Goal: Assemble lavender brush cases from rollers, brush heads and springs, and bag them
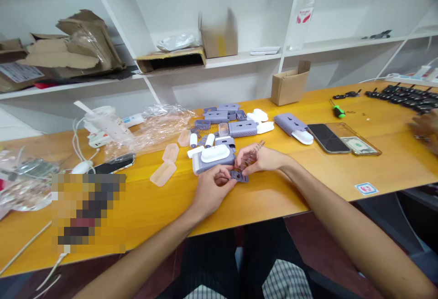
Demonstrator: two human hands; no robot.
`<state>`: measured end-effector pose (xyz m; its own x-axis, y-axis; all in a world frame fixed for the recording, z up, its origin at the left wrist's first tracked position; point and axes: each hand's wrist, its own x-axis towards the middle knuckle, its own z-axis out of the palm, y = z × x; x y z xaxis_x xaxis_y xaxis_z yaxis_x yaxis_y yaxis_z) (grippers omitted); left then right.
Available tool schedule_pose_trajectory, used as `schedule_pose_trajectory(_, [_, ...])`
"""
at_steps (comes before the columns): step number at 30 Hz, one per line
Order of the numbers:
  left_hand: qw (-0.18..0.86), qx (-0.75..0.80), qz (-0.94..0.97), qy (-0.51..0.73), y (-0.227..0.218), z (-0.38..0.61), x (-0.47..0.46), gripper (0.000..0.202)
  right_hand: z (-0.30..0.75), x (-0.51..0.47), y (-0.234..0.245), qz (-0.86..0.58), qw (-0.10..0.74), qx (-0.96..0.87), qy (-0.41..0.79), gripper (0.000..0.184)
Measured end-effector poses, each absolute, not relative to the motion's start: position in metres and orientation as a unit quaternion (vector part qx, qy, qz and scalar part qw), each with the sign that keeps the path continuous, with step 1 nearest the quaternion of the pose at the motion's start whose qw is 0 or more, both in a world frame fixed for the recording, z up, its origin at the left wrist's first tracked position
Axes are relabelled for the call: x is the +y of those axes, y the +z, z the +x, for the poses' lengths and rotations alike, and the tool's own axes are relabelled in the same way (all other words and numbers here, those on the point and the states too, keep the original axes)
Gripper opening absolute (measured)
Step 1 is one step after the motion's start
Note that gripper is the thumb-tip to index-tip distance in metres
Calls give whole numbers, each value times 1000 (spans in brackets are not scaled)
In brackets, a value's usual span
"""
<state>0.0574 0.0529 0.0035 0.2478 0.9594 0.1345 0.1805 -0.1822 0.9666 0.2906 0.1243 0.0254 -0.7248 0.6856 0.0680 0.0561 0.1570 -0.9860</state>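
Observation:
Between my hands is a small grey-purple plastic part (240, 176) with a hole in it. My left hand (212, 187) pinches its left end between thumb and fingers. At its right end, my right hand (260, 158) is closed around a coiled metal spring (249, 162), whose loose end sticks up past the fingers. Just behind my left hand lies a purple-grey plastic housing (205, 165) with a white bristle brush head (215, 153) on top. Further back sit several purple housings (242, 128), white rollers (210, 140) and white brush pieces (265, 127).
Translucent peach trays (163, 173) and crumpled plastic wrap (164, 123) lie to the left. A phone (329, 138), a clear case (356, 139) with a banknote and a green screwdriver (338, 109) are at right. Another person's blurred hand (426, 128) shows at the right edge.

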Motion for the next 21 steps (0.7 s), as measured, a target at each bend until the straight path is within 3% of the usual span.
schedule_pose_trajectory(10, [494, 461, 603, 424, 10, 62, 59, 30, 292, 126, 26, -268, 267, -751, 541, 31])
schedule_pose_trajectory(21, [479, 495, 598, 411, 13, 65, 60, 35, 289, 127, 25, -270, 282, -730, 562, 33])
